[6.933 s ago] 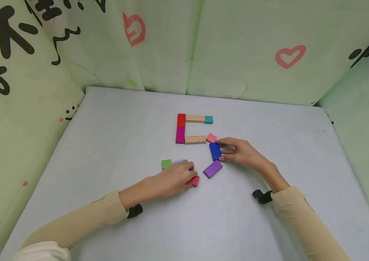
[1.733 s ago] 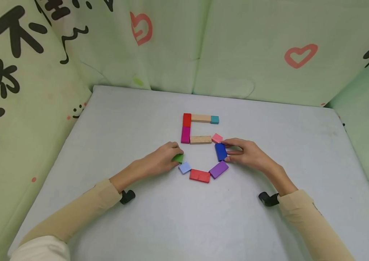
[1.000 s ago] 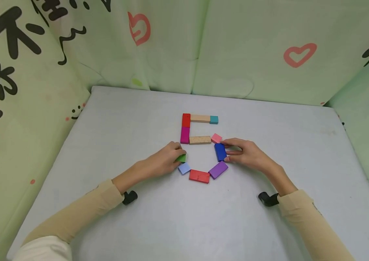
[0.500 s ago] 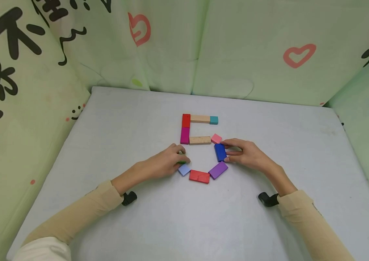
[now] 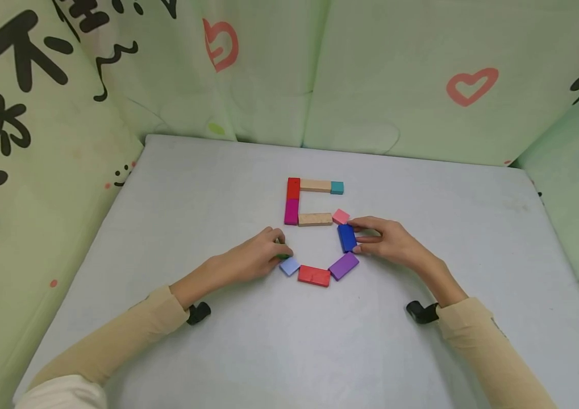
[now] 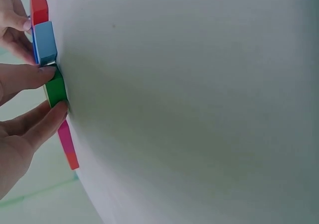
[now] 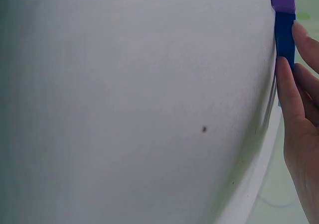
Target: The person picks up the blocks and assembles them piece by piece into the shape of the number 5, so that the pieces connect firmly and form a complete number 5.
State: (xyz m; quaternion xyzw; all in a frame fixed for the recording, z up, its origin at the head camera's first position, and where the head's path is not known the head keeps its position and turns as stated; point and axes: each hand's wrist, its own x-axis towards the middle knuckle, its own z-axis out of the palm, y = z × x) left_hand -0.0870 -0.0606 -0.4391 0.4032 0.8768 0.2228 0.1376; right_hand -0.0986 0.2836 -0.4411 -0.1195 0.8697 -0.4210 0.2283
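My left hand (image 5: pixel 255 254) pinches a green block (image 6: pixel 56 88) between thumb and fingers; the head view shows only a sliver of it. Beside it lies a light blue block (image 5: pixel 289 266), close to its lower corner. A red block (image 5: pixel 313 276) and a purple block (image 5: pixel 343 266) continue the curve to the right. My right hand (image 5: pixel 388 241) holds a dark blue block (image 5: pixel 347 238) from its outer side, thumb and fingertips near its two ends. A pink block (image 5: pixel 341 216) touches or nearly touches the blue one's top.
Behind, a tan block (image 5: pixel 315 219), a magenta block (image 5: pixel 291 211), a red block (image 5: pixel 293 188), another tan block (image 5: pixel 315 186) and a teal block (image 5: pixel 337 187) form an open bracket. All lie on a white tabletop (image 5: pixel 217 187) enclosed by green printed curtains (image 5: pixel 371 74).
Earlier my left hand held the red block; now the red and light blue blocks lie in the curve, and the left hand has moved the green one rightward beside them. The right hand stays put.
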